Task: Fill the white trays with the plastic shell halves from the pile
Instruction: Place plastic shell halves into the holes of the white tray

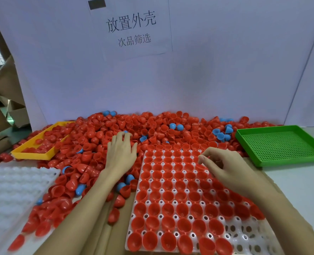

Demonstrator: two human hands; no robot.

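Two hands empty: left hand (121, 151) flat on pile (152, 129) (yellow tray (31, 153) beside), right hand (226, 166) loose.

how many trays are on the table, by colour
white trays: 2, one nearly full of red shells and one bare at the left
yellow tray: 1
green tray: 1
total: 4 trays
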